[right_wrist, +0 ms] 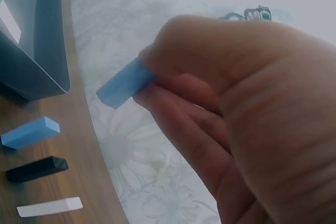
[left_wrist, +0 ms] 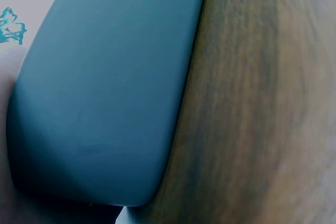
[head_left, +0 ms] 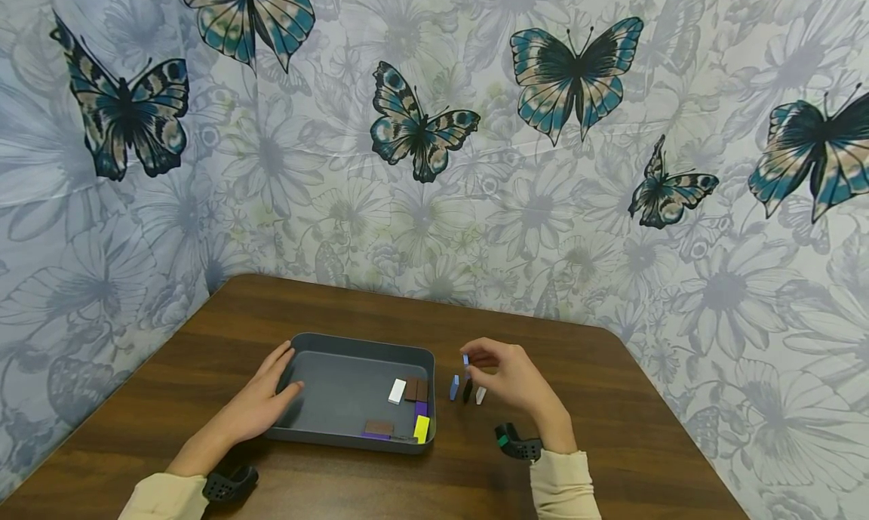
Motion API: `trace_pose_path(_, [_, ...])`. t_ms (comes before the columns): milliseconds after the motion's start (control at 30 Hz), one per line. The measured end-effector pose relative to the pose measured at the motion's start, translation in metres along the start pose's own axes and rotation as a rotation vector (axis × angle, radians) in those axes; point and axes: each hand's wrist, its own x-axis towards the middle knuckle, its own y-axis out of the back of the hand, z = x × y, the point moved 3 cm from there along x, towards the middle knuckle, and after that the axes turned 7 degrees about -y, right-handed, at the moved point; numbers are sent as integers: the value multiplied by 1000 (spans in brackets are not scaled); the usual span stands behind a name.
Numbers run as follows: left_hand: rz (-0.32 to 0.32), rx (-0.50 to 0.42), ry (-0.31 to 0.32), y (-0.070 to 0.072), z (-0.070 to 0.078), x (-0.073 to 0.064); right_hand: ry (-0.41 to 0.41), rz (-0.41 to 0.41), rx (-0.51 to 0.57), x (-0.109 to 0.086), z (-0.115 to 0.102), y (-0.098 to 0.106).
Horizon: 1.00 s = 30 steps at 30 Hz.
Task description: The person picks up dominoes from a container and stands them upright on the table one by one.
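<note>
In the head view my right hand (head_left: 505,373) is raised over the table to the right of a grey tray (head_left: 366,342). Thumb and fingertips pinch a small light-blue block (right_wrist: 125,84), one end of which sticks out. Below that hand, a second blue block (head_left: 454,387), a black block (right_wrist: 38,170) and a white block (right_wrist: 50,207) form a row on the table, apart from each other. My left hand (head_left: 254,399) rests at the tray's left wall, fingers extended along the rim and thumb toward the inside. The left wrist view shows mostly the tray's outer wall (left_wrist: 105,93).
Inside the tray, toward its right side, lie a white block (head_left: 397,391), brown blocks (head_left: 410,389), purple pieces (head_left: 421,409) and a yellow block (head_left: 422,429). Another brown block (head_left: 379,427) lies near the front wall. The wooden table (head_left: 326,478) meets a butterfly-patterned backdrop (head_left: 434,226) behind.
</note>
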Motion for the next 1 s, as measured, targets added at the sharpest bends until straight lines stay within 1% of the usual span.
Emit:
trace_pose_path(267, [-7,-2,6,0,0,0,-38,20,23,-3,11,6])
trace_pose_path(400, [-9,-1,9,0,0,0,-71,23,38,-5,16,9])
trace_pose_path(700, [-5,8,9,0,0,0,-124,48,25,-9,29,15])
trace_pose_path(1000, [-3,12,10,0,0,0,-154,43,50,-11,40,20])
